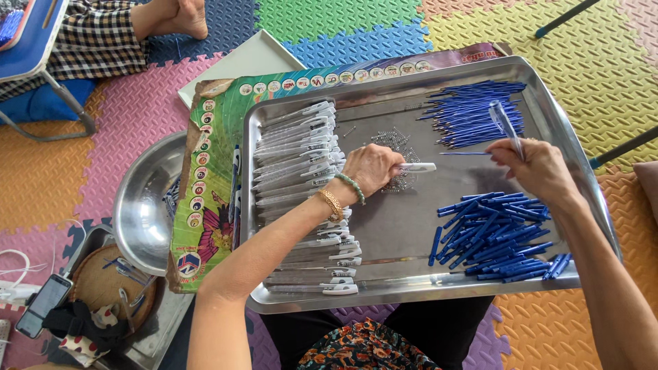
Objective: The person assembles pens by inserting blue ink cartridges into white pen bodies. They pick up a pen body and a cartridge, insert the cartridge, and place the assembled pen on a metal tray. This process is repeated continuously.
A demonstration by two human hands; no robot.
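Left hand [370, 168] pinches white pen barrel [418, 166] over springs [396, 145]; right hand [538, 168] grips clear barrels [502, 118] above blue refills [497, 229].

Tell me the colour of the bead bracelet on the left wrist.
Green, seen in the head view: the bead bracelet sits beside a gold bracelet.

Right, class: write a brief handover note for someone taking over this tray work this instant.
Left hand: holds a white barrel over the springs.
Right hand: pinches a clear pen part.
On the tray: white barrels stacked left, thin blue refills top right, blue pieces bottom right.
Done and left: cannot tell; big piles of every part remain.
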